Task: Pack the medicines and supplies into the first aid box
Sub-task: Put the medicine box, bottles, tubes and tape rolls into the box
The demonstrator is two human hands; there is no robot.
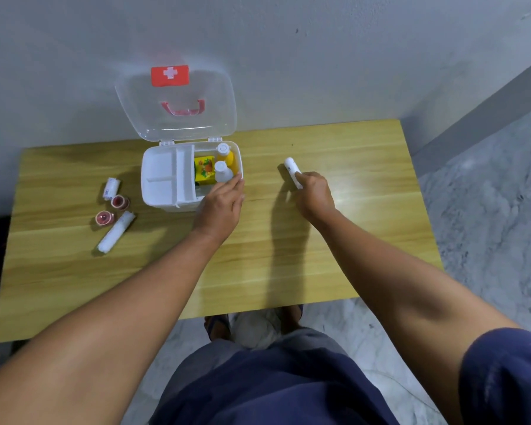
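Observation:
The white first aid box [163, 197] stands open on the wooden table, its clear lid [178, 87] raised against the wall. Inside its right part are a yellow carton [203, 168], an orange bottle [227, 154] and a clear bottle with a white cap [222, 172]. My left hand [223, 200] rests at the box's right front corner, fingers around that clear bottle. My right hand [314, 193] grips a white tube [292, 170] lying on the table right of the box. Two bandage rolls [116, 231] [111, 188] and two pink tape rolls [119, 202] [104, 218] lie left of the box.
A white divided tray [166, 170] fills the box's left part. The table [319, 256] ends at a grey wall behind and a marble floor [488, 210] to the right. My legs and feet show below the table's front edge.

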